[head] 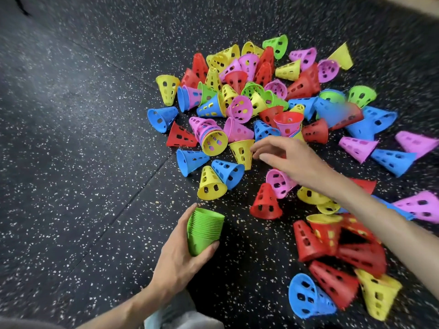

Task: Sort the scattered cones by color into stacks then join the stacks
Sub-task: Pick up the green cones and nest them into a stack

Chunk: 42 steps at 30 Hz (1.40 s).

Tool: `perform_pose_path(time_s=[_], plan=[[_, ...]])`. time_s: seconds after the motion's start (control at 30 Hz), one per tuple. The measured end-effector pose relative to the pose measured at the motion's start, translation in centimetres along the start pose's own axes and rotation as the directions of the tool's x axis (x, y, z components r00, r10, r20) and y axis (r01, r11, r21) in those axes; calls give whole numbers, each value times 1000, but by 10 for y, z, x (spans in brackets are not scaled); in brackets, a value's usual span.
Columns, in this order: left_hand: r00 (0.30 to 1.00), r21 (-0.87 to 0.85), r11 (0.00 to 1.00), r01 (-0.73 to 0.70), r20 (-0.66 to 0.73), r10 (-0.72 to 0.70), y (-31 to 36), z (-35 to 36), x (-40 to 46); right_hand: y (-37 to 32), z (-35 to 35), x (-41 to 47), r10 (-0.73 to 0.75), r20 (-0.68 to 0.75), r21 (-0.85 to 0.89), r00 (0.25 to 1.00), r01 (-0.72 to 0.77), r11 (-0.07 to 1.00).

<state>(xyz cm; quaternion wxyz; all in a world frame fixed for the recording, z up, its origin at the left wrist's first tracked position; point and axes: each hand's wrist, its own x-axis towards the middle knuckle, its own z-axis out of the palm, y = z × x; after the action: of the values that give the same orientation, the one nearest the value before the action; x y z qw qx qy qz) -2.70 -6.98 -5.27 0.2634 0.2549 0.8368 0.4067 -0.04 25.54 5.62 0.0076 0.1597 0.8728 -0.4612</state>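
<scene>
Dozens of perforated cones [240,108], red, yellow, blue, pink, green, lie scattered on speckled black floor [71,138], mostly centre to right; several nested in mixed colours. No readable writing or labels. Left hand [180,255], near centre, grip wrapped round green stack [204,230]. Right hand [287,157] hovers over pile middle, fingers loosely spread, grip holding nothing. Right forearm crosses over red and yellow cones near right. Loose green cones [361,96] lie far right.
</scene>
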Motion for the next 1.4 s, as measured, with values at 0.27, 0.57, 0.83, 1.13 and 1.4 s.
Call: perform_pose_path(time_s=[0.27, 0.57, 0.83, 1.13, 1.4], plan=[[1000, 0, 1000, 6, -24, -6, 2, 1, 1, 34, -35, 86, 20, -231, -170, 973, -60, 984], [998, 7, 998, 58, -1, -58, 3, 1, 2, 71, -59, 160, 111, -116, -525, 987, -156, 837], [997, 34, 996, 78, 8, -79, 5, 1, 1, 80, -61, 157, 108, -126, -643, 986, -165, 748], [998, 48, 997, 67, 8, -67, 5, 2, 2, 75, -69, 142, -164, -201, -784, 966, -58, 618], [999, 50, 998, 45, 5, -46, 8, 1, 1, 71, -74, 142, -47, -194, -723, 980, -110, 682]])
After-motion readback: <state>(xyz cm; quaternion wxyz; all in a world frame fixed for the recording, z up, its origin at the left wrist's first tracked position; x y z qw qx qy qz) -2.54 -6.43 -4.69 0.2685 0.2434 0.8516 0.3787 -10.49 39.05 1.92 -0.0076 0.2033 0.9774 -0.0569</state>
